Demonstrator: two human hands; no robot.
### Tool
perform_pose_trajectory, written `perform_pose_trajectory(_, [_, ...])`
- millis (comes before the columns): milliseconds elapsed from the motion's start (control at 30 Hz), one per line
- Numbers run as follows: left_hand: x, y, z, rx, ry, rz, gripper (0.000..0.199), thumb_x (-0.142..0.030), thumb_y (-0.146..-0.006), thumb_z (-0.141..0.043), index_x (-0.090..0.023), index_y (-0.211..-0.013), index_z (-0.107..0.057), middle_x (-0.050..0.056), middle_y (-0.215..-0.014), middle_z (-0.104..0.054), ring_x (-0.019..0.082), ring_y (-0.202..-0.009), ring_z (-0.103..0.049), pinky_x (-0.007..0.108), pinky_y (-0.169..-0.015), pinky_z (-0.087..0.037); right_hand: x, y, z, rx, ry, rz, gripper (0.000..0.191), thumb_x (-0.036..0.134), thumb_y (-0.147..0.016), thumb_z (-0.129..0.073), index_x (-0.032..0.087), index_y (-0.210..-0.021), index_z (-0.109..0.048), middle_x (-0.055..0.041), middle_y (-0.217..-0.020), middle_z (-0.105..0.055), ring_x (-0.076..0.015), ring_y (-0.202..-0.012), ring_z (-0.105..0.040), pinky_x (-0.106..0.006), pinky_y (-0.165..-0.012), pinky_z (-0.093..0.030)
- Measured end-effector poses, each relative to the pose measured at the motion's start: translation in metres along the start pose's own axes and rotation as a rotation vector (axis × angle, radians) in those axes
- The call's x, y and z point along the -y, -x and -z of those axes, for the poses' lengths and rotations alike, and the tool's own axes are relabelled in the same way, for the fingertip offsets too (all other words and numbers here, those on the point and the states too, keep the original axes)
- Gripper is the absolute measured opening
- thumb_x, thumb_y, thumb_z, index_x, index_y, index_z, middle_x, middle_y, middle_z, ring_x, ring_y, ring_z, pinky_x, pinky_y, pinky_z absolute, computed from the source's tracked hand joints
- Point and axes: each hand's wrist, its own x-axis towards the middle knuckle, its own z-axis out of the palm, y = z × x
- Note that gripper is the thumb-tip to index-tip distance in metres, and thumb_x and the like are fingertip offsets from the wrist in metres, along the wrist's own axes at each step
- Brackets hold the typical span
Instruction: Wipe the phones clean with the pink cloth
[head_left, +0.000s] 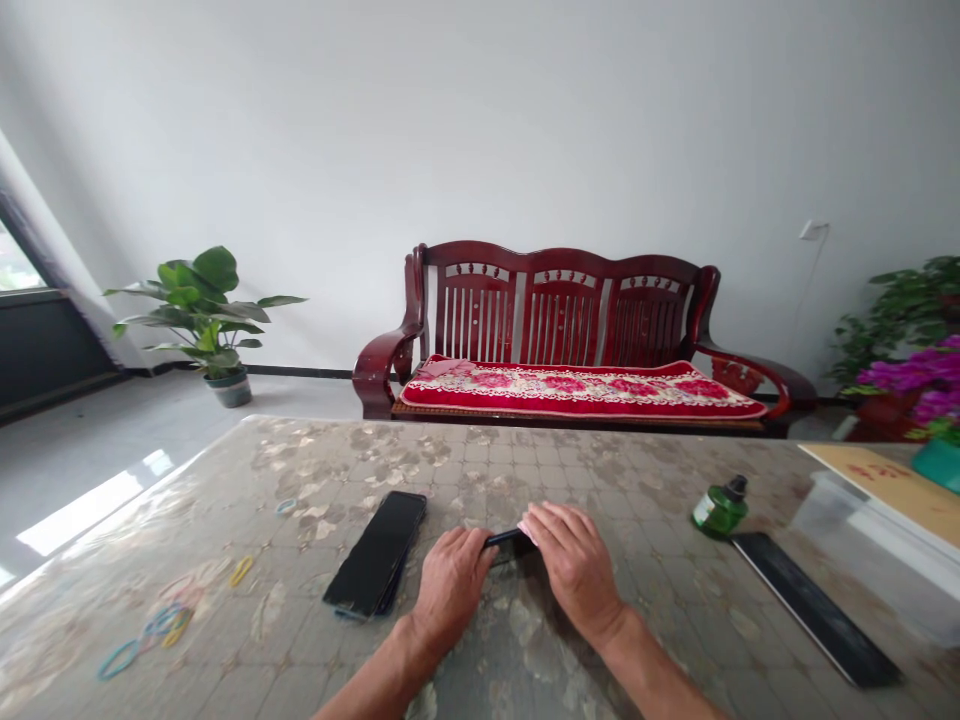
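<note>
Over the middle of the table, a thin dark phone-like object [504, 538] is held nearly edge-on between both hands; most of it is hidden. My left hand [452, 578] is closed on its left end, thumb along the near edge. Curled over the right end is my right hand [574, 562], and a bit of pale pinkish-white material [527, 532] shows at its fingertips. Left of my hands lies a black smartphone [377, 553], screen up, on top of another dark flat item that sticks out below it.
Loose hair ties [154, 632] lie on the patterned tablecloth [300, 520] at left. To the right stand a green bottle [720, 507], a long black flat case [814, 607] and a clear plastic box [855, 550]. A wooden bench [562, 310] is beyond the table.
</note>
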Motion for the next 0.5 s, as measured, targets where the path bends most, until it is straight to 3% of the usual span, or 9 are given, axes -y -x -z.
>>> perform_pose_trajectory(167, [0.001, 0.000, 0.000, -0.001, 0.001, -0.014, 0.030, -0.028, -0.103, -0.038, -0.021, -0.083, -0.059, 0.002, -0.071, -0.063, 0.021, -0.067, -0.060, 0.031, -0.063, -0.045, 0.015, -0.005, -0.007, -0.008, 0.008, 0.118, 0.040, 0.012, -0.100, -0.037, 0.025, -0.127, -0.063, -0.0058, -0.124, -0.068, -0.0196, -0.115, -0.060, -0.041, -0.103, -0.044])
perform_pose_trajectory(500, [0.005, 0.000, -0.001, -0.022, 0.004, -0.027, 0.036, -0.036, -0.105, -0.033, -0.022, -0.089, -0.062, 0.002, -0.072, -0.064, 0.021, -0.068, -0.063, 0.031, -0.064, -0.047, -0.020, 0.017, 0.011, -0.016, 0.028, -0.010, 0.033, 0.014, -0.102, -0.039, 0.022, -0.117, -0.067, -0.0047, -0.116, -0.071, -0.0181, -0.112, -0.063, -0.041, -0.107, -0.045])
